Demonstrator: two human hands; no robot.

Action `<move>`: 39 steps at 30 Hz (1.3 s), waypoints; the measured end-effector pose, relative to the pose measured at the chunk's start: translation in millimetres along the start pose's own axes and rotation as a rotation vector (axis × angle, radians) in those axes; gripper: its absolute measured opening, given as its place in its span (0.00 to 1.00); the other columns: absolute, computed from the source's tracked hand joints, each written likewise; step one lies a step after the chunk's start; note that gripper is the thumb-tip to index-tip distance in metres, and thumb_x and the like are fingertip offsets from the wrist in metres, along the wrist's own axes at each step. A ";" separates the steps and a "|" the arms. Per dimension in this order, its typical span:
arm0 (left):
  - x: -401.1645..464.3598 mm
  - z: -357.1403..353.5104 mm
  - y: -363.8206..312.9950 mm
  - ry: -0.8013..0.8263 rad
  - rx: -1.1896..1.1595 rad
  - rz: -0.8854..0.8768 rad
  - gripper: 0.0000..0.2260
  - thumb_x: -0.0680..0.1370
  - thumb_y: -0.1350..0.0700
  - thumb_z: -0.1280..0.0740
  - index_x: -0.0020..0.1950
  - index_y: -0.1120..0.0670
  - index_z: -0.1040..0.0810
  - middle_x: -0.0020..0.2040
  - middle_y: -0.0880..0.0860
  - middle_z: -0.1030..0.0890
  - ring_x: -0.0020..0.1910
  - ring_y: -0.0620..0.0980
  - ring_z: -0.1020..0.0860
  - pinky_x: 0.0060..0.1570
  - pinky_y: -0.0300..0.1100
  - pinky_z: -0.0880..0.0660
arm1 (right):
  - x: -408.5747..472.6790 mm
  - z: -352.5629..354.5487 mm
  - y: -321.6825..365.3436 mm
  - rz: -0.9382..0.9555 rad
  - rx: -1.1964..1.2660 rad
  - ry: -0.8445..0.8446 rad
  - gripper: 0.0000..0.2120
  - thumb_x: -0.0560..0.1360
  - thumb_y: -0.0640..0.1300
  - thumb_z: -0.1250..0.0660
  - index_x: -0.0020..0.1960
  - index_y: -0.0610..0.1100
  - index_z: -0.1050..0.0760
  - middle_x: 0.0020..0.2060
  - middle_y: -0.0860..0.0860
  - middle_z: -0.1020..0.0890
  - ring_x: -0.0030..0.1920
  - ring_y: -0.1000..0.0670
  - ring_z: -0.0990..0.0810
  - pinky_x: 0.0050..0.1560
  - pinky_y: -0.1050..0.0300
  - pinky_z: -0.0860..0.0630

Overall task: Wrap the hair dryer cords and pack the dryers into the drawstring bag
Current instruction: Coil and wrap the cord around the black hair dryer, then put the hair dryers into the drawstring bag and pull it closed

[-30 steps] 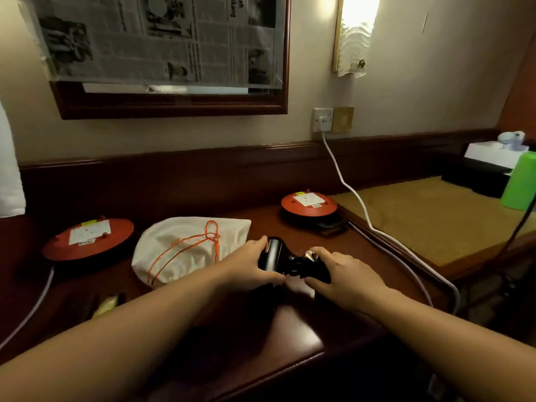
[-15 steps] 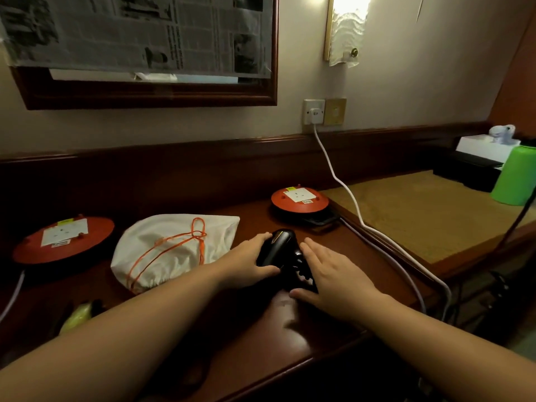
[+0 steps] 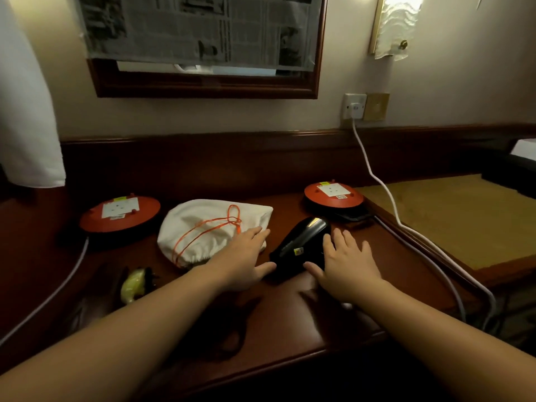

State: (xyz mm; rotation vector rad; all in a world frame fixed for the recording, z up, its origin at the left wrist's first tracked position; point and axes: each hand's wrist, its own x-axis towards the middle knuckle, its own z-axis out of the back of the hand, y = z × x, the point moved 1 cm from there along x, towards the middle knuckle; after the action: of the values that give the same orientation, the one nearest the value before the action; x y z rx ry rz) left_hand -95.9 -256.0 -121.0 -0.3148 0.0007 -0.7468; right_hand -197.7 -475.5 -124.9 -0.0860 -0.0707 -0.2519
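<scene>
I see black hair dryer (image 3: 301, 245) lying on desk (image 3: 290, 323), unpacked. Drawstring bag (image 3: 203, 227) just left, bulging, contents unknown. Left hand (image 3: 246, 256) released, fingers touching bag; right hand (image 3: 345, 265) flat on dryer. Cord hidden; packing remains.

A dark wooden desk (image 3: 290, 323) is set against a cream wall (image 3: 464, 68), lit by a wall lamp (image 3: 396, 24); a framed mirror (image 3: 203, 44) is covered with newspaper (image 3: 188, 27).

dim, warm | source: wall lamp (image 3: 396, 26) upper right, glaring | desk (image 3: 290, 323) in shadow | wide-angle bending at edges
</scene>
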 end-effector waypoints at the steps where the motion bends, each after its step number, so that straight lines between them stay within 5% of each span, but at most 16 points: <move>1: -5.9 3.0 3.7 -0.006 0.009 0.011 0.38 0.80 0.38 0.35 0.84 0.49 0.48 0.84 0.50 0.47 0.82 0.51 0.47 0.79 0.49 0.45 | 3.8 0.5 2.6 0.008 -0.004 -0.011 0.43 0.81 0.71 0.54 0.84 0.43 0.56 0.84 0.42 0.53 0.84 0.41 0.56 0.79 0.32 0.50; 5: -26.0 10.7 15.7 -0.015 0.094 0.038 0.37 0.80 0.38 0.36 0.84 0.50 0.47 0.84 0.51 0.46 0.82 0.51 0.47 0.80 0.52 0.47 | 15.6 4.3 15.6 0.142 0.009 -0.092 0.40 0.82 0.69 0.53 0.85 0.48 0.61 0.84 0.46 0.62 0.83 0.45 0.64 0.80 0.33 0.58; 12: -64.8 26.2 29.9 -0.084 0.276 0.094 0.35 0.79 0.35 0.37 0.81 0.51 0.39 0.80 0.52 0.38 0.80 0.52 0.42 0.80 0.57 0.50 | 6.0 -2.1 92.8 0.536 0.073 -0.084 0.38 0.83 0.67 0.51 0.85 0.51 0.58 0.84 0.49 0.59 0.83 0.48 0.63 0.81 0.35 0.58; 23: -138.6 39.7 54.1 0.120 0.442 0.273 0.38 0.74 0.23 0.51 0.73 0.44 0.27 0.72 0.50 0.26 0.75 0.52 0.33 0.79 0.63 0.53 | 15.4 -27.3 123.1 0.341 0.021 -0.024 0.42 0.81 0.71 0.55 0.85 0.46 0.57 0.84 0.42 0.57 0.83 0.42 0.61 0.81 0.39 0.64; 31: -147.8 52.4 83.5 0.140 0.394 0.340 0.39 0.71 0.20 0.50 0.71 0.42 0.26 0.67 0.46 0.23 0.69 0.49 0.29 0.77 0.55 0.42 | 30.4 -29.8 104.9 0.253 0.028 0.006 0.43 0.81 0.72 0.56 0.85 0.44 0.57 0.84 0.42 0.55 0.84 0.43 0.60 0.81 0.38 0.62; 34: -139.0 58.4 89.3 0.157 0.305 0.394 0.36 0.73 0.24 0.43 0.74 0.44 0.30 0.69 0.48 0.26 0.69 0.51 0.30 0.69 0.50 0.31 | 37.6 -24.6 105.5 0.229 0.099 -0.061 0.41 0.81 0.71 0.52 0.83 0.43 0.46 0.83 0.40 0.45 0.83 0.39 0.52 0.81 0.35 0.57; 36: -119.2 58.1 92.5 0.106 0.240 0.383 0.30 0.78 0.33 0.37 0.75 0.48 0.32 0.70 0.50 0.28 0.70 0.53 0.30 0.67 0.51 0.28 | 40.4 -13.4 115.9 0.317 0.162 -0.179 0.35 0.81 0.68 0.48 0.75 0.43 0.33 0.75 0.42 0.31 0.78 0.38 0.37 0.78 0.37 0.44; 39: -75.1 52.9 97.0 0.000 0.216 0.305 0.24 0.81 0.46 0.36 0.75 0.49 0.33 0.70 0.51 0.30 0.70 0.55 0.30 0.65 0.55 0.26 | 47.3 4.8 148.2 0.447 0.257 -0.173 0.27 0.82 0.64 0.43 0.69 0.44 0.26 0.64 0.47 0.25 0.66 0.44 0.27 0.64 0.46 0.25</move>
State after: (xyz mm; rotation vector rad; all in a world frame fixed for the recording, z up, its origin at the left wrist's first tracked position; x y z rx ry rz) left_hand -80.6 -124.1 -106.2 -0.1040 -0.0315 -0.4389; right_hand -114.9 -343.8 -127.6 0.1328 -0.2510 0.2129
